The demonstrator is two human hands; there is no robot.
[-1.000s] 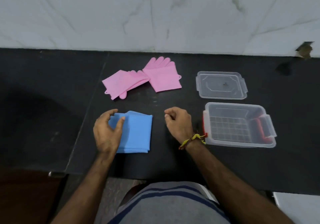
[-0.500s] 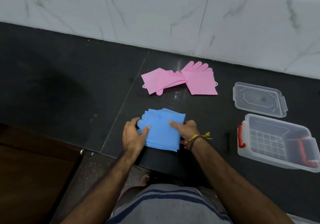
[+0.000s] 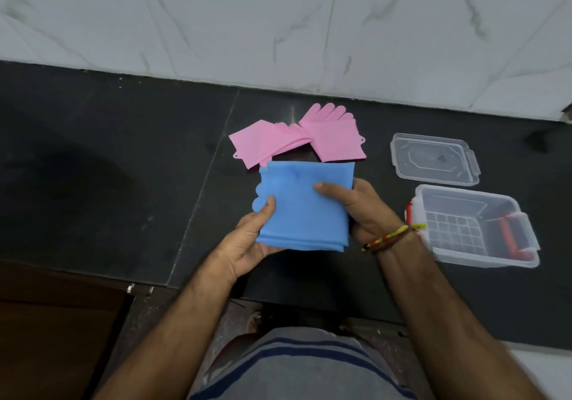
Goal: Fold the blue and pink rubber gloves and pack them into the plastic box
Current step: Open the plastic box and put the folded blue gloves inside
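Observation:
The folded blue gloves (image 3: 305,211) form a flat square bundle lifted off the black counter (image 3: 123,167). My left hand (image 3: 247,238) holds its lower left corner, thumb on top. My right hand (image 3: 356,204) grips its right edge, thumb pressed on the upper face. The pink gloves (image 3: 297,136) lie unfolded and overlapping on the counter just behind the bundle. The clear plastic box (image 3: 473,226) with red latches stands open to the right, with nothing inside.
The box's clear lid (image 3: 433,159) lies flat behind the box. A white marble wall (image 3: 278,28) backs the counter. The counter's front edge runs just below my hands, with a brown cabinet (image 3: 55,322) at lower left.
Both hands closed on the blue bundle and raised it off the counter toward me. The view shifted left and tilted down.

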